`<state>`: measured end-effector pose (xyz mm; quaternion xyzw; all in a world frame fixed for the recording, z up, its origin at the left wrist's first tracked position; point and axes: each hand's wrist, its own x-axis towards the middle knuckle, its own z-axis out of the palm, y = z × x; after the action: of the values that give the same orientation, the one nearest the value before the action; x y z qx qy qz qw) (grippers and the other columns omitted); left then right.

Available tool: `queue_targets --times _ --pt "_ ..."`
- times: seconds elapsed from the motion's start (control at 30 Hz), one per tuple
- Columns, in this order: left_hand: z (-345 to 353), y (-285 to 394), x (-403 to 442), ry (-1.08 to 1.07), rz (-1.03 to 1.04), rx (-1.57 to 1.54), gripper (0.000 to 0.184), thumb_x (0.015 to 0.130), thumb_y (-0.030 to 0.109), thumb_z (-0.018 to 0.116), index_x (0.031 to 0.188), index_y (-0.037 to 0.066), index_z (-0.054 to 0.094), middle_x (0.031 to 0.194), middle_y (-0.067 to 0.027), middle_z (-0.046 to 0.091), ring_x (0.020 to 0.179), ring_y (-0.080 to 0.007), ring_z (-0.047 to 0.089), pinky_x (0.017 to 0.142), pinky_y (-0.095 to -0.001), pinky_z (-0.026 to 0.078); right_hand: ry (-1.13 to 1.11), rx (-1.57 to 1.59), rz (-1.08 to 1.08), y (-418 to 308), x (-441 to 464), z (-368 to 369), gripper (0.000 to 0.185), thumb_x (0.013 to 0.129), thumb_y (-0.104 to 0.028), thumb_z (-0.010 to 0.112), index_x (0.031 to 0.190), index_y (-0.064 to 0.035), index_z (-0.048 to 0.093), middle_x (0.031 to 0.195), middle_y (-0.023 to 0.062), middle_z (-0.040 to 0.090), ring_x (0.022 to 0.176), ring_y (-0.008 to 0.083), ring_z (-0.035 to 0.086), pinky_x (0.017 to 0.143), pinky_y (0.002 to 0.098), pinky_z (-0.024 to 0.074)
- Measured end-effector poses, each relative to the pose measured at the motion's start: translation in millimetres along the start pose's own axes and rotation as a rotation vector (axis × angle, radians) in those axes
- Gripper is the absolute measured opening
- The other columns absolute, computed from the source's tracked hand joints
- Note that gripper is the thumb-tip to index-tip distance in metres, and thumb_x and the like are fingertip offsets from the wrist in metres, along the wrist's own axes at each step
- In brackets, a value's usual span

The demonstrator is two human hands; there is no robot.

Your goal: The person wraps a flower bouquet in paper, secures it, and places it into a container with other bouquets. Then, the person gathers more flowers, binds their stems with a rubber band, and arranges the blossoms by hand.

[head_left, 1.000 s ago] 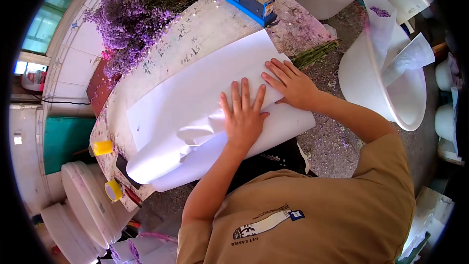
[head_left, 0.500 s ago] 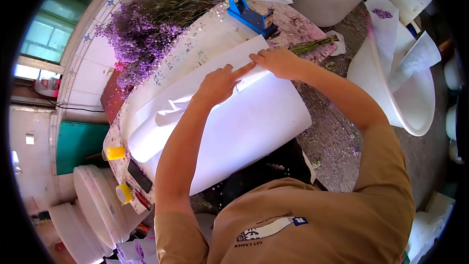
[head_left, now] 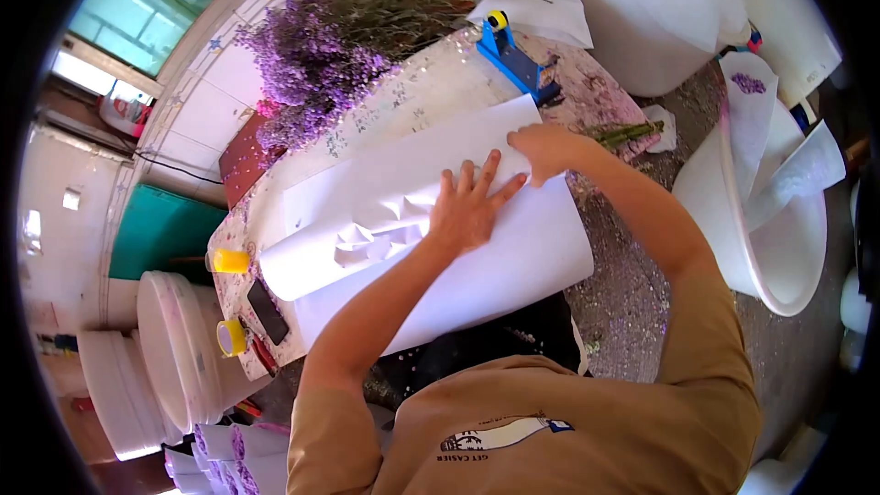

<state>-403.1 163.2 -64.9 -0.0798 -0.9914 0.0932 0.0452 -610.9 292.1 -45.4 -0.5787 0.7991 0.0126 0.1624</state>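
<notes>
White wrapping paper (head_left: 513,261) lies on the table in front of me, its far part folded over and wrinkled near the middle. My left hand (head_left: 469,206) presses on the fold with its fingers spread. Beside it, my right hand (head_left: 547,152) has its fingers curled closed on the paper's right edge; the fingertips are partly hidden. Green stems (head_left: 630,134) stick out just past my right hand, and what lies inside the fold cannot be seen. A blue tape dispenser (head_left: 518,64) stands beyond the paper.
Purple dried flowers (head_left: 316,64) lie along the tiled wall. At the table's left are a phone (head_left: 267,313), yellow tape rolls (head_left: 231,337) and red-handled pliers (head_left: 264,357). White tubs (head_left: 632,27) stand at the back, and another white tub (head_left: 790,247) is at the right.
My left hand has gone from a pointing shape near the edge to spread fingers on the paper. My right hand's fingers have curled in. The view has shifted slightly.
</notes>
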Motion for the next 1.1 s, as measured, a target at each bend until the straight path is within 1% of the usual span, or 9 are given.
queue_targets --times 0.07,0.13,0.33,0.47,0.53,0.73,0.83,0.9,1.1 --pt "-8.3 8.9 11.9 0.132 -0.08 -0.047 0.088 0.08 0.031 0.078 0.158 0.031 0.038 0.161 -0.0177 0.037 0.134 -0.0395 0.046 0.103 -0.0556 0.038 -0.076 0.125 0.034 4.8 1.3 6.9 0.071 0.057 -0.028 0.088 0.118 -0.0019 0.063 0.103 0.0214 0.071 0.099 0.0406 0.069 0.084 0.0503 0.0544" --pt "-29.2 9.5 42.3 -0.092 -0.302 -0.286 0.084 0.076 0.03 0.081 0.152 0.017 0.048 0.136 -0.0181 0.062 0.122 -0.0337 0.06 0.097 -0.0496 0.046 0.027 0.12 0.008 3.2 -5.7 10.0 0.064 0.06 -0.028 0.088 0.114 -0.0014 0.065 0.099 0.0214 0.073 0.097 0.0404 0.07 0.083 0.0476 0.0555" --pt "-28.3 -22.8 126.7 -0.569 -0.144 -0.646 0.062 0.06 0.026 0.087 0.116 0.003 0.074 0.099 -0.0203 0.076 0.091 -0.0337 0.074 0.079 -0.0405 0.057 -0.034 0.262 0.051 15.2 -33.9 -6.0 0.065 0.064 -0.029 0.088 0.118 -0.0002 0.067 0.108 0.0187 0.074 0.101 0.0402 0.07 0.088 0.0456 0.0555" --pt "-31.3 -43.4 162.6 -0.558 -0.064 -0.713 0.061 0.058 0.023 0.087 0.114 0.002 0.074 0.102 -0.02 0.076 0.093 -0.0323 0.074 0.081 -0.0401 0.058 0.244 0.6 0.022 58.5 -44.7 -50.4 0.071 0.076 -0.042 0.084 0.129 0.002 0.065 0.106 0.013 0.075 0.097 0.0249 0.07 0.092 0.0363 0.0538" --pt "-37.2 -49.1 174.5 -0.546 -0.069 -0.741 0.061 0.059 0.021 0.085 0.115 0.002 0.073 0.102 -0.0192 0.076 0.092 -0.0309 0.074 0.079 -0.04 0.058 0.611 1.125 0.144 80.5 -28.5 -69.4 0.057 0.085 -0.038 0.08 0.12 0.0054 0.069 0.105 0.0119 0.075 0.094 0.018 0.068 0.088 0.0325 0.0529" --pt "-23.3 -52.9 198.2 -0.563 -0.092 -0.794 0.061 0.06 0.018 0.085 0.119 0.006 0.073 0.104 -0.0157 0.076 0.093 -0.0291 0.073 0.085 -0.0385 0.057 0.583 1.023 0.423 110.2 40.6 -72.1 0.036 0.087 -0.026 0.081 0.103 0.0056 0.075 0.095 0.0091 0.075 0.084 0.0138 0.065 0.079 0.0293 0.05" --pt "-28.3 -59.4 197.2 -0.547 -0.073 -0.833 0.06 0.062 0.018 0.085 0.119 0.006 0.073 0.104 -0.014 0.076 0.093 -0.0272 0.072 0.086 -0.0376 0.056 0.742 1.13 0.24 73.9 -14.4 -83.9 0.032 0.085 -0.019 0.081 0.105 0.0052 0.074 0.093 0.0083 0.075 0.087 0.0149 0.067 0.08 0.0293 0.0509" --pt "-46.0 -74.2 199.4 -0.599 -0.096 -0.906 0.059 0.063 0.017 0.085 0.119 0.006 0.073 0.104 -0.013 0.076 0.093 -0.0259 0.072 0.086 -0.0373 0.056 0.988 1.246 0.193 23.8 -91.5 -45.1 0.026 0.083 -0.009 0.079 0.105 0.0027 0.074 0.09 0.0077 0.073 0.086 0.0145 0.067 0.082 0.0287 0.0535" --pt "-62.2 -90.0 206.5 -0.853 -0.078 -1.187 0.056 0.066 0.01 0.086 0.118 0.0 0.071 0.103 -0.0118 0.074 0.092 -0.0235 0.071 0.084 -0.0359 0.056 0.837 1.57 0.486 15.9 -89.7 70.5 0.022 0.092 -0.011 0.072 0.111 -0.0003 0.073 0.099 0.0072 0.072 0.09 0.0155 0.068 0.078 0.0295 0.0571"
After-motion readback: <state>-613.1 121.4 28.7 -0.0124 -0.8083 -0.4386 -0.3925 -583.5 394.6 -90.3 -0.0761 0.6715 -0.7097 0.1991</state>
